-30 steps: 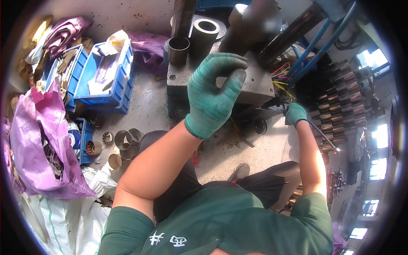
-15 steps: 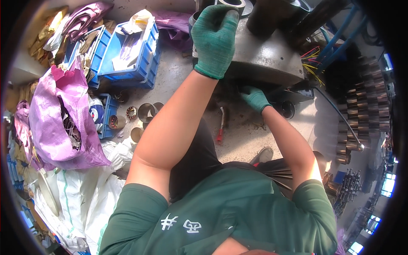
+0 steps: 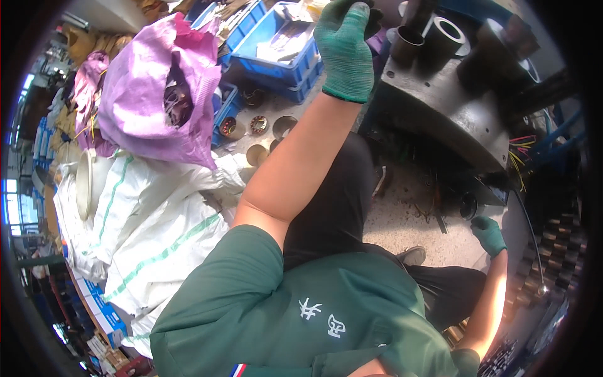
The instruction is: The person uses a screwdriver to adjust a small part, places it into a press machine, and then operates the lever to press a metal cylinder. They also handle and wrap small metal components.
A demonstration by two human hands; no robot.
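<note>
My left hand (image 3: 345, 56), in a green knitted glove, is raised at the top of the view, left of the machine's metal plate (image 3: 440, 94). Its fingers curl over on the far side, and whatever they hold is hidden. Two metal tubes, one dark (image 3: 408, 43) and one with a bright rim (image 3: 447, 30), stand upright on the plate to its right. Low on the right, my right hand (image 3: 488, 236), gloved alike, has its fingers bent inward; anything in them is out of sight. Just beyond it a black round part (image 3: 468, 206) lies by the machine's foot.
Blue bins (image 3: 276, 53) with papers stand at the back left. Nearer are a purple woven sack (image 3: 135, 94) and white sacks (image 3: 163, 213). Several short metal rings (image 3: 257, 154) sit on the floor. Yellow and red wires (image 3: 518, 154) hang at right, beside stacked metal cylinders (image 3: 559, 251).
The view has swung left, so the scene sits farther right. My right hand has come out from under the machine, past the black round part. My left hand is now farther left of the tubes.
</note>
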